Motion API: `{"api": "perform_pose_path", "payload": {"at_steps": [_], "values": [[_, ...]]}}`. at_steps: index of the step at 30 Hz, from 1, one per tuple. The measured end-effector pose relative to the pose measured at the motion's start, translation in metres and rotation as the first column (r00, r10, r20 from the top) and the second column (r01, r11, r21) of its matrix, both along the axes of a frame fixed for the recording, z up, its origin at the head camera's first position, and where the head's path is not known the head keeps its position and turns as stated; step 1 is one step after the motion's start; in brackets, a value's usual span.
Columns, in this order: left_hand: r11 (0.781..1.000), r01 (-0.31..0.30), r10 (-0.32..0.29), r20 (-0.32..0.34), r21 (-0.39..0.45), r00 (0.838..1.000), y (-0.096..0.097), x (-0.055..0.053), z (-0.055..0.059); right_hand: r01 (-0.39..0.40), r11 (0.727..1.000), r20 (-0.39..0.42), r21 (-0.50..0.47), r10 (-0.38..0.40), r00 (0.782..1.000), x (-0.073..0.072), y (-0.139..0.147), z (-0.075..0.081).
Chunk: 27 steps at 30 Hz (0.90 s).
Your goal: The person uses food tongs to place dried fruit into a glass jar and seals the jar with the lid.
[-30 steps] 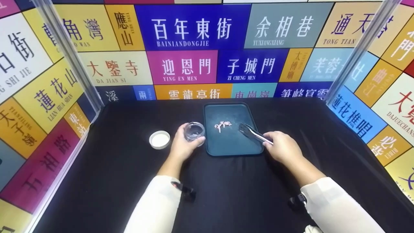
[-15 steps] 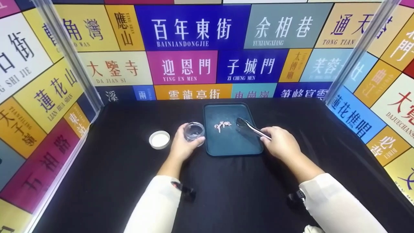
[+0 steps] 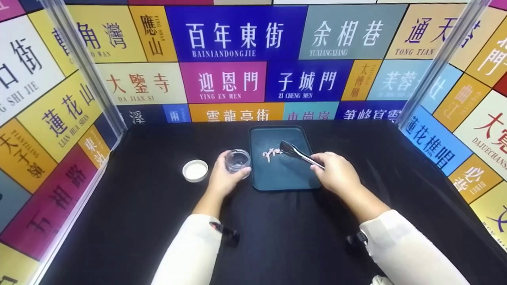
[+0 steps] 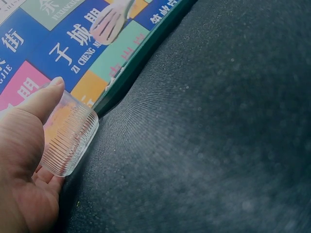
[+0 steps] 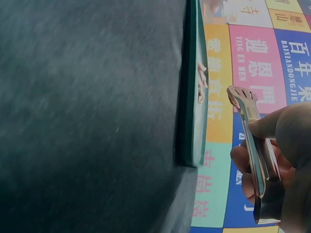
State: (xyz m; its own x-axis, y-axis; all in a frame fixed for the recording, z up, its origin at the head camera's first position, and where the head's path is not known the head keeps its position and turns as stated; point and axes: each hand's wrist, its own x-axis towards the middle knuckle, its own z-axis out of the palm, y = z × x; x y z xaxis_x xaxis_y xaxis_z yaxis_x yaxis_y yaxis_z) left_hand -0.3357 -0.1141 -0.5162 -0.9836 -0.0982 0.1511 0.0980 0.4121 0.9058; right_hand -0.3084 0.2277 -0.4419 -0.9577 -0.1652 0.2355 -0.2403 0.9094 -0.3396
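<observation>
My left hand (image 3: 225, 174) grips a clear ribbed jar (image 3: 239, 159) at the left edge of a dark teal tray (image 3: 285, 178). In the left wrist view the thumb lies along one side of the jar (image 4: 70, 136), with fingers on the other. My right hand (image 3: 336, 172) holds metal tongs (image 3: 303, 155) over the tray's right half. The slotted tip of the tongs (image 5: 243, 94) is beside a small heap of pinkish pieces (image 3: 271, 152) on the tray; whether they touch cannot be told.
A round white lid (image 3: 195, 171) lies on the black tablecloth (image 3: 277, 237) left of my left hand. Panels with printed characters (image 3: 233, 35) stand behind and at both sides, with metal posts (image 3: 439, 67) at the corners.
My right hand has moved left with the tongs, bringing their tip from the tray's right side to the pinkish pieces. The left hand and jar have stayed in place.
</observation>
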Motion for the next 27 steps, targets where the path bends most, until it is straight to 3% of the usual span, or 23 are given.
{"api": "perform_pose_path", "payload": {"at_steps": [27], "values": [[1.000,-0.004,0.004,0.011,0.017,1.000,0.001,0.000,0.000,-0.072,0.996,-0.032,-0.054,0.070,0.997,-0.001,-0.070,0.014]]}}
